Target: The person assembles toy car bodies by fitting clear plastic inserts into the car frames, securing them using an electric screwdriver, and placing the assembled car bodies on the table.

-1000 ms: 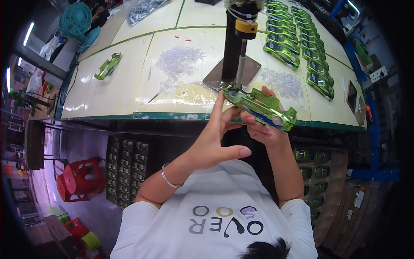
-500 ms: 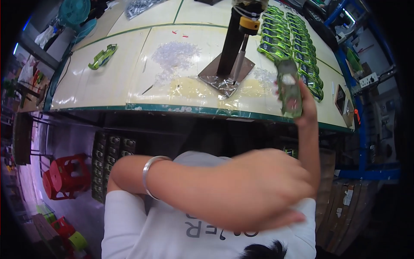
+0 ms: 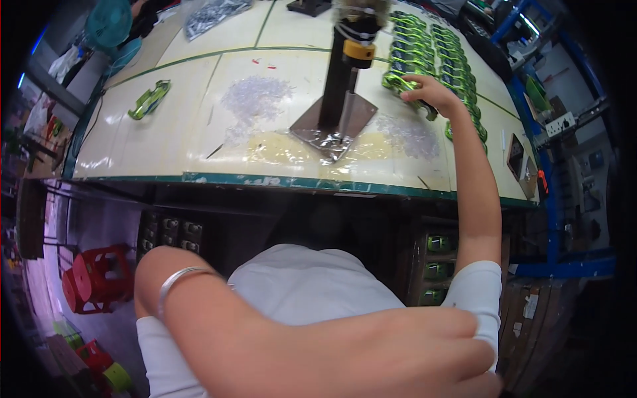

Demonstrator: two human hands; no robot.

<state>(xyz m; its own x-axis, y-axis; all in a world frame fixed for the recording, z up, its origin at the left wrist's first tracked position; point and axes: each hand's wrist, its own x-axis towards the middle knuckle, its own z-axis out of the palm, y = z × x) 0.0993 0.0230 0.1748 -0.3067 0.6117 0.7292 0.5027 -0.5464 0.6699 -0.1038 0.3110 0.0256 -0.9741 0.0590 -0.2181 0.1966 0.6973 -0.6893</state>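
Note:
My right hand reaches out over the table at the right. Its fingers are closed on a green toy car body shell, at the near end of the left-hand column of similar green shells. The hand hides part of the held piece. My left forearm, with a silver bangle, crosses low in front of my white shirt, and my left hand is at the lower right, near my right sleeve. It is blurred and its fingertips are hidden; nothing shows in it.
A dark post tool with a square metal base stands mid-table. Small clear plastic pieces lie left of it, more to its right. A lone green shell rests at the left. Below stand a box of green shells and red stools.
My right hand has carried the green shell forward from the table's front edge to the columns, turning it. My left arm has swung lower and nearer to me.

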